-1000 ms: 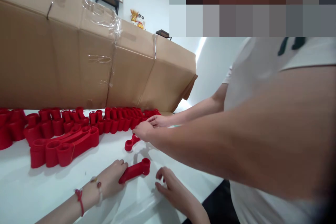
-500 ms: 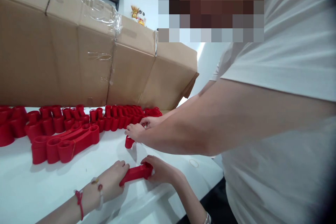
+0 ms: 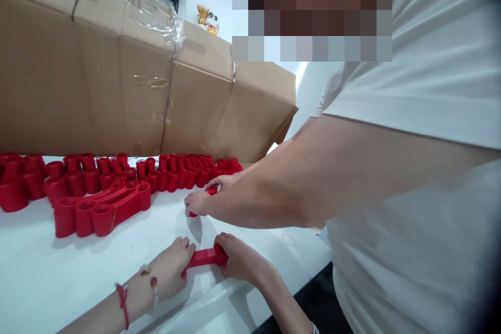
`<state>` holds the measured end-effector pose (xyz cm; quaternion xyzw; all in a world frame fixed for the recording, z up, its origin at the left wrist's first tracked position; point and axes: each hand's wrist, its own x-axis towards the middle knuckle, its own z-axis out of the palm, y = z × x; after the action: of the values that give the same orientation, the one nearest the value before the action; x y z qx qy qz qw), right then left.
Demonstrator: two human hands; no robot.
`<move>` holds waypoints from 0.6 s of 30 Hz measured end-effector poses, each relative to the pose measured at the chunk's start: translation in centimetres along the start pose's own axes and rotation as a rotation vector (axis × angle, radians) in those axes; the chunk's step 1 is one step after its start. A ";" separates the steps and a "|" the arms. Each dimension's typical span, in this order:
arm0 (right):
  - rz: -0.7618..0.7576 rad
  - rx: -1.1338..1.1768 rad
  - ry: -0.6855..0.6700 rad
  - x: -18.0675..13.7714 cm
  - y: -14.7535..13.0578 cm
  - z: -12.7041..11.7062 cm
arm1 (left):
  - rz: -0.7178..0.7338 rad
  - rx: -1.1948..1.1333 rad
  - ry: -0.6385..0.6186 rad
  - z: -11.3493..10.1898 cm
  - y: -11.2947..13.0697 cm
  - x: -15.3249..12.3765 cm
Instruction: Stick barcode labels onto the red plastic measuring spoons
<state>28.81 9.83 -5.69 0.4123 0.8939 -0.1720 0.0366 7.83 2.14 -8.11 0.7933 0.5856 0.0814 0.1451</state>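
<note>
Between my hands, close to the table's near edge, stretches a red ribbon [image 3: 204, 257], apparently rolled up at both ends. My left hand [image 3: 171, 265] is closed around its left end, and most of that end is hidden by the fingers. The fingers of my right hand [image 3: 239, 257] wrap round the thicker right end. Farther left lies a group of similar red double rolls [image 3: 102, 218] side by side, with a thin band around the nearest one.
Many more red rolls [image 3: 172, 175] line the back of the white table [image 3: 156, 229] before tall cardboard boxes [image 3: 117, 83]. On the right a co-worker leans in, their hands [image 3: 199, 201] on another red roll. A thin loop [image 3: 289, 240] lies near the right edge.
My hands keep their grip on the red ribbon, which has shifted and turned slightly. The co-worker's hands have moved a little on their red roll. The view has shifted slightly.
</note>
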 end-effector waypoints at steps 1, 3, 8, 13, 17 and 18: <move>0.000 -0.003 0.000 -0.1 -0.1 0.0 | 0.003 -0.004 0.008 0.1 -0.1 -0.1; -0.007 0.002 0.000 -0.2 -0.2 0.0 | 0.009 -0.016 0.025 0.4 -0.4 -0.2; -0.035 0.035 -0.053 -0.8 0.1 -0.8 | 0.009 -0.053 0.028 1.0 -1.0 -0.4; -0.001 0.000 -0.062 -0.6 -0.2 -1.2 | -0.019 -0.085 0.024 0.9 -1.2 -0.5; 0.023 -0.052 -0.082 0.1 -0.6 -0.9 | -0.045 -0.082 0.021 1.0 -1.3 -0.6; 0.028 -0.063 -0.084 0.3 -0.6 -0.8 | -0.049 -0.076 0.017 1.1 -1.2 -0.6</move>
<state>28.21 9.95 -4.86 0.4156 0.8908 -0.1603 0.0894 6.87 1.80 -9.53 0.7718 0.6027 0.1068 0.1722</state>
